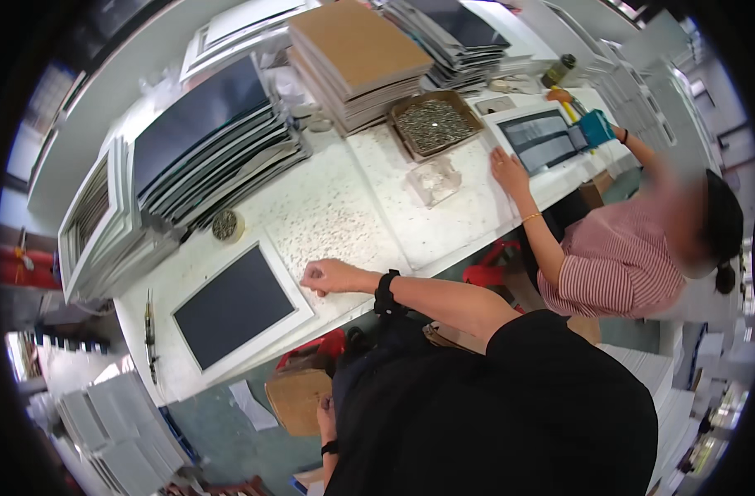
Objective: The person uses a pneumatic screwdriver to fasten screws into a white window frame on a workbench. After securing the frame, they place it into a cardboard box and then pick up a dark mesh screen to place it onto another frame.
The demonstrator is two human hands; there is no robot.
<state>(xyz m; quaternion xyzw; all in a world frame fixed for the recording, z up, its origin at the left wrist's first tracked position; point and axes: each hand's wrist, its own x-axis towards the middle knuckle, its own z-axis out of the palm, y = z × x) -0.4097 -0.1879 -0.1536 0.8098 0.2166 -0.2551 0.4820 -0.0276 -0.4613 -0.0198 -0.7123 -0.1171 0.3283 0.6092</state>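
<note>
My right hand (332, 277) is over the white table, its fingers curled and pressed together beside the right edge of a white frame with a dark panel (233, 307). Anything in those fingertips is too small to make out. Lower down, off the table, hangs my left hand (326, 416), next to a brown seat (298, 401); its fingers are too small and partly hidden to read. Many tiny bits (332, 236) lie scattered on the tabletop just beyond my right hand. A small round tub of small metal pieces (226, 226) stands behind the frame.
A screwdriver-like tool (149, 331) lies left of the frame. Stacks of dark panels (208, 124), white frames (92, 219) and brown boards (357, 50) line the back. A metal-piece box (435, 124) stands near a co-worker (617, 256), who handles another frame (533, 139) at right.
</note>
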